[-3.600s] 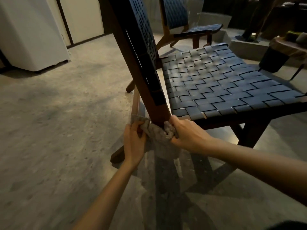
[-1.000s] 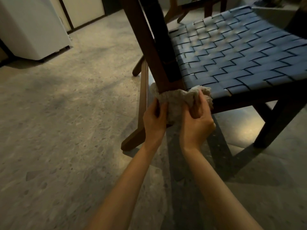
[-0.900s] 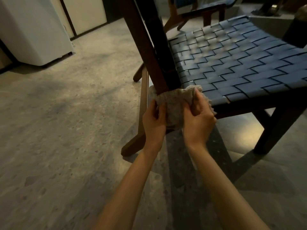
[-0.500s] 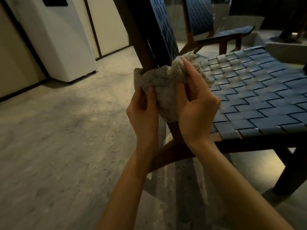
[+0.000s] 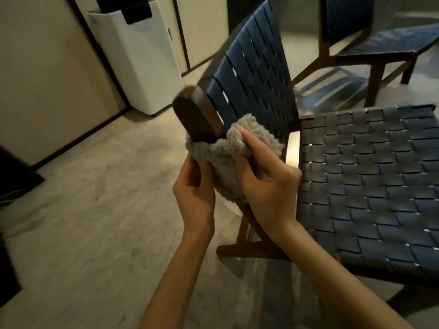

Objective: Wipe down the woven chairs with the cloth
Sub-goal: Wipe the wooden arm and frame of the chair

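Observation:
A dark blue woven chair (image 5: 370, 176) with a brown wooden frame stands right in front of me. A fuzzy grey cloth (image 5: 225, 150) is wrapped around the near upright post of its backrest (image 5: 193, 119), just below the post's top. My left hand (image 5: 193, 186) pinches the cloth's left side. My right hand (image 5: 266, 184) grips the right side, with the forefinger stretched up along the cloth. A second woven chair (image 5: 377, 41) stands at the back right.
A white upright appliance (image 5: 140, 60) stands against the wall at the back left, beside pale doors. A dark object (image 5: 14, 176) lies at the left edge. The grey speckled floor (image 5: 95, 233) spreads out to the left of the chair.
Both hands have slid the cloth up the backrest post from the seat joint to near its top. The view has risen with them.

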A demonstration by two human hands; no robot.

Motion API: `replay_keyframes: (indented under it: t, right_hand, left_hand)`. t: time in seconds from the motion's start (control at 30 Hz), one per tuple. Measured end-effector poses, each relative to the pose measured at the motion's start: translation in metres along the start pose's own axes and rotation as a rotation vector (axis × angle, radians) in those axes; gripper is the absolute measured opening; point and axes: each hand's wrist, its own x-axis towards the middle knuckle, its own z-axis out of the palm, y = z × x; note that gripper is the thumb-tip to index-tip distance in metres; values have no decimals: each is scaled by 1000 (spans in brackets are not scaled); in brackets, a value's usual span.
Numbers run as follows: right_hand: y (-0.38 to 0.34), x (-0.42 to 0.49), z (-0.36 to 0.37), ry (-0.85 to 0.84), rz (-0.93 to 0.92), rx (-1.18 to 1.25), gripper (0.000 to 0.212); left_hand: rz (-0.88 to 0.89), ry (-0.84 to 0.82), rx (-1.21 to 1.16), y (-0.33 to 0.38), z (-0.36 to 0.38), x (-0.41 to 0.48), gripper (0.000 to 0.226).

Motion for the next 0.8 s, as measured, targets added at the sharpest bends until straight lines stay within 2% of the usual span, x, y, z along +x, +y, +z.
replay_keyframes:
  t: [0.23,0.37,0.5,0.6,0.7,0.8]
  right_hand:
    - [-82,67,-1,-207,431,50,35]
    - [-129,114,-8,-321,608,29,32]
    - [-167,154,-22,-338,704,-52,29]
    - [-188,179,-38,-375,731,-148,28]
    - [-201,196,-53,-436,735,-206,30]
    - [-204,204,-67,-472,766,-289,22]
  left_hand:
    - [-150,27,119,99,-3,18,52]
    - [-164,-18,284,161,-8,36,31]
    - [-229,-134,499,217,-19,58,18]
    - [-154,-276,735,251,-26,74,20]
    - [-92,-392,816,275,-26,87,20]
    - [-158,-425,850,286,-22,98,17]
